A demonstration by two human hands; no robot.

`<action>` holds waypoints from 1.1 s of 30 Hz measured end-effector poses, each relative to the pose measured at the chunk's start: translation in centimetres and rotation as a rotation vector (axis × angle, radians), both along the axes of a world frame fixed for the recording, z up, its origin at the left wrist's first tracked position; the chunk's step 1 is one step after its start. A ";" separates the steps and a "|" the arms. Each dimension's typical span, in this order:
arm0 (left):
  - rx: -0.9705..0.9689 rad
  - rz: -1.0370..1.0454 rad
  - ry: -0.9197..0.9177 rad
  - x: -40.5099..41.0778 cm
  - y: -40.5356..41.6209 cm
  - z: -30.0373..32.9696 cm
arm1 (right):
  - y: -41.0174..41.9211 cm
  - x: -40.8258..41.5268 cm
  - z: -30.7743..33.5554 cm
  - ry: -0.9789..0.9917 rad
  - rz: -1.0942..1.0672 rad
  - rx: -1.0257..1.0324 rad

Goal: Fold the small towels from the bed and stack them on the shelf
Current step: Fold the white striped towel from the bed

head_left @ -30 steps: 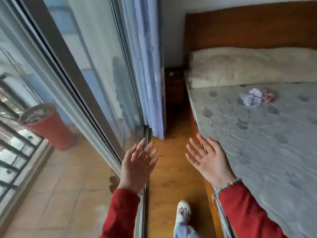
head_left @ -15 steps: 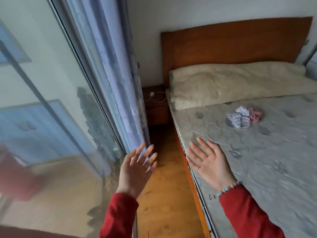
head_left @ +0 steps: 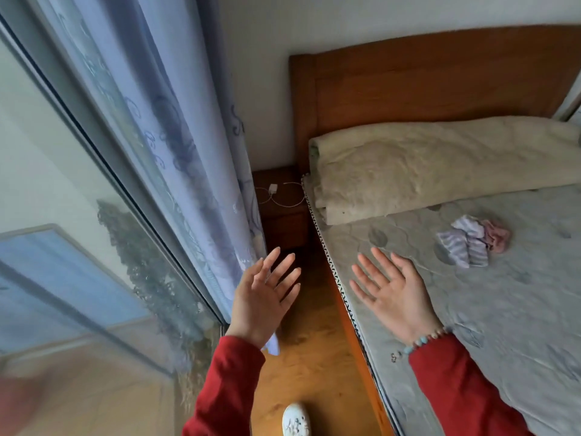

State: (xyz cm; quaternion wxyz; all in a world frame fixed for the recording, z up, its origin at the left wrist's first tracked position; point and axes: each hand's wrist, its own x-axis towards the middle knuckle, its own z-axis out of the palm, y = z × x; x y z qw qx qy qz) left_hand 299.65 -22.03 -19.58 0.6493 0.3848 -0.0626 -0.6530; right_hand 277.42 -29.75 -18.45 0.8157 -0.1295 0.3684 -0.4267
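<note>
A small heap of crumpled towels, striped lilac-white with a pink one on its right, lies on the grey quilted mattress just below the pillow. My right hand hovers palm up and fingers spread over the mattress's left edge, a short way left of the heap. My left hand is raised over the floor gap beside the bed, fingers apart, holding nothing. No shelf is in view.
A beige folded blanket or pillow lies against the wooden headboard. A dark nightstand with a white charger cable fills the corner. Lilac curtain and glass door run along the left. Narrow wooden floor; my shoe below.
The view has swung up and right from the glass door toward the bed's head. Both hands stay open in front of me; the towels now appear nearer my right hand.
</note>
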 end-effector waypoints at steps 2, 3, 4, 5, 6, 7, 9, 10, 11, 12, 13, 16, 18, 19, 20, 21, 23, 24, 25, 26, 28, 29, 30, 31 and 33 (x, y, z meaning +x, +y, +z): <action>-0.008 -0.021 0.001 2.2 -3.1 0.2 | -2.8 2.4 0.3 -0.008 -0.024 -0.003; -0.008 -0.033 -0.008 3.0 -4.6 0.2 | -4.1 3.4 0.3 -0.007 -0.041 0.000; -0.004 -0.056 -0.009 4.0 -6.6 -0.1 | -5.8 4.5 0.0 -0.009 -0.054 0.012; -0.011 -0.066 -0.013 4.3 -7.4 0.1 | -6.4 5.0 0.1 -0.012 -0.061 0.013; -0.016 -0.072 -0.009 4.6 -8.3 0.2 | -7.2 5.4 0.1 -0.009 -0.065 0.012; -0.017 -0.091 -0.011 5.0 -9.6 0.1 | -8.2 5.9 -0.1 -0.007 -0.074 0.014; -0.011 -0.107 -0.009 5.8 -12.0 -0.1 | -10.3 7.0 -0.4 -0.009 -0.103 0.022; -0.012 -0.111 -0.013 6.2 -13.5 -0.1 | -11.4 7.5 -0.6 -0.011 -0.117 0.026; -0.019 -0.118 -0.023 6.5 -14.9 -0.2 | -12.7 8.0 -0.7 -0.016 -0.127 0.030; -0.027 -0.121 -0.023 6.9 -16.3 -0.2 | -14.0 8.5 -0.8 -0.022 -0.135 0.033; -0.036 -0.125 -0.026 7.2 -17.8 -0.2 | -15.3 8.9 -0.9 -0.030 -0.142 0.035; -0.059 -0.142 -0.017 8.0 -22.5 0.0 | -19.4 9.8 -1.3 -0.049 -0.156 0.027; -0.056 -0.150 -0.018 8.3 -25.9 0.0 | -22.4 10.4 -1.7 -0.047 -0.163 0.023; -0.054 -0.159 -0.011 8.5 -27.7 0.0 | -24.1 10.6 -1.8 -0.047 -0.167 0.025; -0.052 -0.169 -0.001 8.6 -29.5 0.1 | -25.8 10.7 -1.8 -0.049 -0.175 0.027; -0.051 -0.182 0.000 8.8 -31.6 0.2 | -27.5 10.8 -1.7 -0.053 -0.184 0.028; -0.051 -0.208 -0.003 9.1 -35.5 0.8 | -30.6 10.9 -1.4 -0.060 -0.198 0.022; -0.053 -0.213 -0.002 9.1 -37.5 1.2 | -32.2 10.8 -1.2 -0.060 -0.204 0.014; -0.059 -0.224 0.001 8.9 -39.4 1.5 | -33.7 10.6 -1.1 -0.050 -0.213 0.007; -0.065 -0.240 0.006 8.5 -41.4 1.7 | -35.1 10.2 -0.9 -0.045 -0.226 0.001; -0.076 -0.281 0.001 7.5 -44.6 1.9 | -37.2 9.2 -0.8 -0.037 -0.274 0.006; -0.070 -0.309 -0.001 6.9 -46.0 1.7 | -38.1 8.6 -0.8 -0.035 -0.311 0.013; -0.060 -0.349 0.006 5.6 -48.1 1.4 | -39.0 7.3 -0.8 -0.040 -0.360 0.022; -0.056 -0.360 0.005 5.0 -49.0 1.2 | -39.4 6.8 -0.7 -0.050 -0.383 0.032; -0.041 -0.442 0.002 2.2 -51.9 1.0 | -40.3 4.2 -0.9 -0.052 -0.474 0.045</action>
